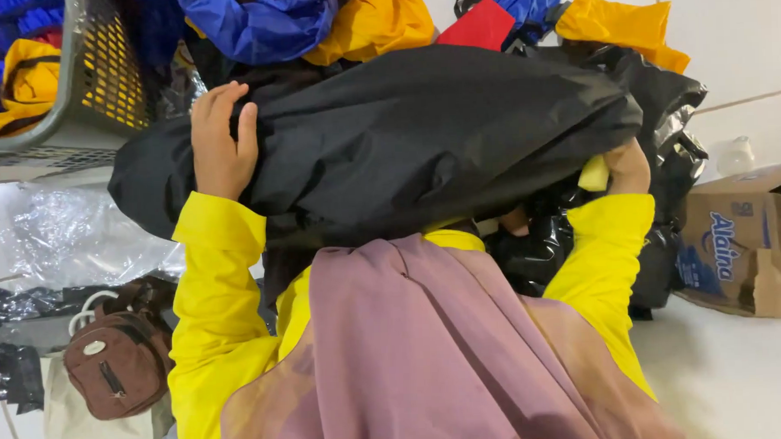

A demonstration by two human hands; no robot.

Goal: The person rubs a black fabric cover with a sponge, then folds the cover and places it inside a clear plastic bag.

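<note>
In the head view, a large bundle of black, slightly shiny fabric (422, 140) is held up in front of the person, above a mauve cloth (430, 357) that hangs down over the chest. The left hand (221, 139) is laid on the left end of the bundle; its fingers are close together and are curved over the top edge of the fabric, with the thumb pressed on the near side. The right hand (627, 170) is placed under the right end of the bundle and is mostly covered by it, so it cannot be told how its fingers are set. Both arms are covered by bright yellow sleeves (215, 277).

Behind the bundle, a heap of blue, yellow and red garments (314, 19) is seen, and a grey plastic basket with a grid wall (83, 92) is placed at the upper left. A crumpled black plastic bag (678, 149) is lying just beside the right hand. A brown cardboard box (746, 242) is standing at the right on the white floor. A small brown zipped bag (118, 359) is resting at the lower left, near a sheet of clear plastic (71, 235).
</note>
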